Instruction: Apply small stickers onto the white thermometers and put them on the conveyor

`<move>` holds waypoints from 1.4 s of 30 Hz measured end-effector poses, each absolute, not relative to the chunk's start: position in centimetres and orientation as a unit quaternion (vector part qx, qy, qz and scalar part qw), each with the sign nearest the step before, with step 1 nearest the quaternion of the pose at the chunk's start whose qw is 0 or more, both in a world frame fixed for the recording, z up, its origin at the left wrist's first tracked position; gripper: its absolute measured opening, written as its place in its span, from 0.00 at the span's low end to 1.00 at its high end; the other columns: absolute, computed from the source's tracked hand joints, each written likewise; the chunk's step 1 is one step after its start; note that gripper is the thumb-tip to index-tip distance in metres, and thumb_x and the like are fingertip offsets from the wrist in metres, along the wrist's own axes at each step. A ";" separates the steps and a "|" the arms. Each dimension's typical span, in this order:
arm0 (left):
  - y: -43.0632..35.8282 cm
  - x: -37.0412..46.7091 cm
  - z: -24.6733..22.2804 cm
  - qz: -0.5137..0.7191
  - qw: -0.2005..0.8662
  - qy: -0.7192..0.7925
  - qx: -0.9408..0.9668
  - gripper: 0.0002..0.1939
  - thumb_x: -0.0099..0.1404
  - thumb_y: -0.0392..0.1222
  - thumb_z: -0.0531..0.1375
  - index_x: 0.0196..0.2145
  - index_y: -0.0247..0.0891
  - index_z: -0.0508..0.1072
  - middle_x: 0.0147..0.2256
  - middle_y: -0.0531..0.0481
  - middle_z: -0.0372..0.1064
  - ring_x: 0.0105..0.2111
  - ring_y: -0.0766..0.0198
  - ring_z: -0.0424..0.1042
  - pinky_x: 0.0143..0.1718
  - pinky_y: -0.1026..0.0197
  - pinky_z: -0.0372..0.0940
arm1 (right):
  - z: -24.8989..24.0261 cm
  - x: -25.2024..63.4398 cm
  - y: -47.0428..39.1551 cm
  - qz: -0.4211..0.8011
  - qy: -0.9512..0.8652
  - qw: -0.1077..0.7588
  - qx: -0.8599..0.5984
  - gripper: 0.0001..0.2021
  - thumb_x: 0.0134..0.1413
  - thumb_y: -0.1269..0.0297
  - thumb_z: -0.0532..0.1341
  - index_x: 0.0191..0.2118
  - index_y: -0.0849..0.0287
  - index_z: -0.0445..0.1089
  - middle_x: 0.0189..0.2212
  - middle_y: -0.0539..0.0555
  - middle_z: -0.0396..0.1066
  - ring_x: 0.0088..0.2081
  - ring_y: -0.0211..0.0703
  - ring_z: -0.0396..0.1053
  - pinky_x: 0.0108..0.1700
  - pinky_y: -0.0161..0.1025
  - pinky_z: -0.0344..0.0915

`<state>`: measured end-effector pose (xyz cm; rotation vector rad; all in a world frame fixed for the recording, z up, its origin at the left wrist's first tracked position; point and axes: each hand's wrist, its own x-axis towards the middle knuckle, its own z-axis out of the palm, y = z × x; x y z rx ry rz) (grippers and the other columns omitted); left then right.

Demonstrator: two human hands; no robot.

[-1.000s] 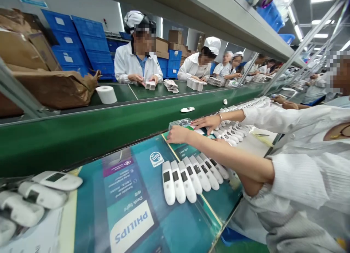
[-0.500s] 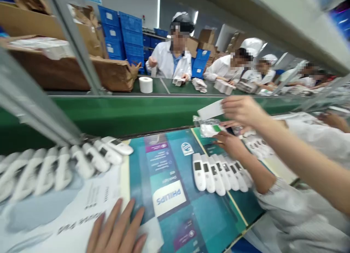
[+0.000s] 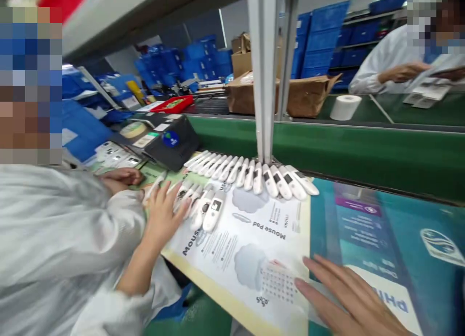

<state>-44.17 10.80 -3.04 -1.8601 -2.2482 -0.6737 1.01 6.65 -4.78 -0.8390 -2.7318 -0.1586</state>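
My left hand [image 3: 165, 217] reaches out at the left with its fingers spread, close to a short row of white handheld devices [image 3: 213, 211] with small screens. Whether its fingertips touch any device I cannot tell. At the lower right my right hand [image 3: 345, 295] is open, fingers apart and slightly blurred, low over the printed mat [image 3: 254, 258]. Nothing shows in its fingers. A pale see-through strip [image 3: 317, 299] lies beside its thumb. Farther back, a long row of the same slim white devices [image 3: 249, 175] lies side by side along the mat's rear edge.
A co-worker's white sleeve [image 3: 119, 220] and hand [image 3: 125, 175] are close on the left. Behind them stands a dark box [image 3: 174, 140] bearing a tape roll. A metal post [image 3: 265, 74] rises behind the devices. Across the green barrier [image 3: 327, 152] are a white roll [image 3: 345, 107] and another worker.
The view has swung left. The neighbour on the right has left the picture, and the left co-worker and dark box have entered. My left hand is now by the short row of devices.
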 end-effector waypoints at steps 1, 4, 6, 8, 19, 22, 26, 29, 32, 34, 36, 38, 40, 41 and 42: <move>11.4 -46.1 -2.9 -0.215 0.064 -0.762 -0.607 0.32 0.71 0.56 0.48 0.61 0.27 0.65 0.65 0.27 0.56 0.68 0.37 0.50 0.68 0.33 0.44 | -4.0 -0.9 7.8 -0.032 -0.955 0.134 -0.261 0.37 0.60 0.65 0.54 0.73 0.41 0.46 0.68 0.51 0.58 0.62 0.62 0.65 0.45 0.56 0.76; 12.8 -48.9 -2.9 -0.183 0.007 -0.769 -0.613 0.34 0.70 0.57 0.47 0.62 0.29 0.66 0.62 0.32 0.64 0.63 0.42 0.62 0.64 0.41 0.57 | -1.1 -8.3 10.7 0.065 -0.948 0.123 -0.286 0.41 0.55 0.77 0.52 0.72 0.39 0.49 0.71 0.55 0.52 0.67 0.62 0.59 0.51 0.59 0.74; 12.8 -48.7 -3.0 -0.168 -0.017 -0.763 -0.624 0.33 0.70 0.58 0.47 0.62 0.33 0.67 0.60 0.37 0.68 0.60 0.46 0.67 0.62 0.47 0.60 | 0.3 -13.5 11.9 0.131 -0.946 0.108 -0.276 0.41 0.54 0.80 0.55 0.70 0.39 0.52 0.71 0.57 0.50 0.68 0.64 0.57 0.55 0.60 0.71; 12.2 -47.5 -3.3 -0.160 -0.019 -0.765 -0.624 0.33 0.71 0.58 0.47 0.63 0.34 0.66 0.59 0.37 0.68 0.59 0.46 0.67 0.62 0.45 0.60 | 1.0 -17.7 12.5 0.167 -0.950 0.085 -0.248 0.41 0.52 0.78 0.60 0.70 0.44 0.53 0.73 0.62 0.45 0.69 0.72 0.51 0.58 0.63 0.67; 10.8 -36.1 -7.4 -0.234 -0.019 -0.592 -0.771 0.36 0.71 0.56 0.48 0.72 0.60 0.38 0.72 0.50 0.45 0.67 0.31 0.53 0.51 0.32 0.69 | 1.6 -10.6 10.6 0.047 -0.950 0.037 -0.307 0.22 0.71 0.66 0.47 0.67 0.49 0.58 0.68 0.61 0.54 0.69 0.76 0.47 0.55 0.71 0.68; 12.6 -31.5 -7.8 -0.227 -0.018 -0.524 -0.821 0.41 0.68 0.59 0.53 0.72 0.60 0.36 0.74 0.47 0.32 0.59 0.25 0.66 0.42 0.33 0.73 | 1.8 -5.2 9.3 0.023 -0.933 0.047 -0.355 0.23 0.72 0.66 0.43 0.67 0.48 0.59 0.68 0.60 0.54 0.69 0.76 0.48 0.55 0.71 0.68; 13.9 -23.5 -5.2 -0.158 0.018 -0.457 -0.875 0.44 0.65 0.61 0.59 0.72 0.48 0.49 0.72 0.29 0.40 0.49 0.31 0.75 0.37 0.41 0.75 | 1.5 0.9 7.3 0.049 -0.893 0.041 -0.446 0.23 0.70 0.66 0.49 0.68 0.46 0.56 0.70 0.59 0.51 0.69 0.79 0.44 0.57 0.76 0.63; 13.8 -17.1 -2.0 -0.101 0.050 -0.446 -0.888 0.40 0.68 0.56 0.60 0.71 0.42 0.53 0.71 0.31 0.43 0.52 0.36 0.74 0.36 0.48 0.76 | 0.9 4.8 6.0 0.036 -0.862 0.028 -0.504 0.24 0.70 0.68 0.51 0.68 0.45 0.55 0.70 0.58 0.52 0.69 0.79 0.46 0.58 0.77 0.60; 13.6 -12.0 0.7 -0.019 0.041 -0.452 -0.891 0.45 0.64 0.57 0.65 0.70 0.35 0.54 0.70 0.30 0.44 0.52 0.36 0.73 0.36 0.49 0.76 | 0.2 8.1 5.1 -0.008 -0.843 0.026 -0.537 0.27 0.69 0.69 0.53 0.70 0.45 0.53 0.71 0.58 0.52 0.69 0.76 0.47 0.61 0.76 0.58; 13.6 -9.6 1.9 0.021 0.018 -0.454 -0.891 0.48 0.63 0.58 0.66 0.70 0.33 0.52 0.70 0.30 0.43 0.54 0.35 0.72 0.40 0.47 0.76 | -0.1 9.9 4.8 -0.034 -0.837 0.024 -0.546 0.28 0.68 0.69 0.55 0.70 0.46 0.54 0.70 0.58 0.53 0.69 0.75 0.48 0.61 0.75 0.58; 13.7 -7.9 2.6 0.042 0.000 -0.454 -0.890 0.50 0.62 0.59 0.66 0.71 0.31 0.50 0.70 0.31 0.42 0.55 0.34 0.71 0.46 0.44 0.75 | -0.3 11.5 4.7 -0.062 -0.835 0.025 -0.547 0.28 0.67 0.70 0.56 0.69 0.47 0.56 0.70 0.57 0.55 0.69 0.72 0.50 0.61 0.74 0.59; 13.8 -6.7 3.0 0.049 -0.019 -0.458 -0.887 0.52 0.61 0.60 0.66 0.71 0.30 0.48 0.71 0.30 0.42 0.57 0.32 0.69 0.49 0.43 0.73 | -0.4 12.8 4.6 -0.090 -0.837 0.031 -0.539 0.28 0.65 0.74 0.56 0.68 0.47 0.59 0.69 0.56 0.58 0.69 0.69 0.52 0.62 0.73 0.59; 13.9 -6.0 3.0 0.044 -0.043 -0.458 -0.887 0.55 0.60 0.62 0.67 0.72 0.30 0.46 0.71 0.30 0.40 0.61 0.30 0.63 0.54 0.41 0.70 | -0.7 13.9 4.4 -0.119 -0.841 0.041 -0.527 0.30 0.63 0.77 0.55 0.68 0.47 0.59 0.68 0.53 0.59 0.68 0.66 0.53 0.62 0.71 0.59; 13.8 -5.7 2.9 0.040 -0.054 -0.458 -0.886 0.57 0.59 0.63 0.67 0.72 0.31 0.45 0.71 0.30 0.39 0.64 0.29 0.58 0.57 0.37 0.67 | -1.0 14.3 4.4 -0.135 -0.841 0.044 -0.521 0.32 0.62 0.78 0.54 0.68 0.47 0.59 0.68 0.53 0.59 0.68 0.65 0.53 0.62 0.71 0.60; 13.8 -5.6 2.8 0.040 -0.064 -0.460 -0.885 0.58 0.58 0.65 0.67 0.72 0.31 0.44 0.71 0.31 0.38 0.67 0.28 0.52 0.60 0.33 0.62 | -1.3 14.8 4.3 -0.152 -0.842 0.046 -0.515 0.33 0.60 0.79 0.54 0.69 0.48 0.58 0.68 0.52 0.59 0.69 0.65 0.52 0.62 0.71 0.59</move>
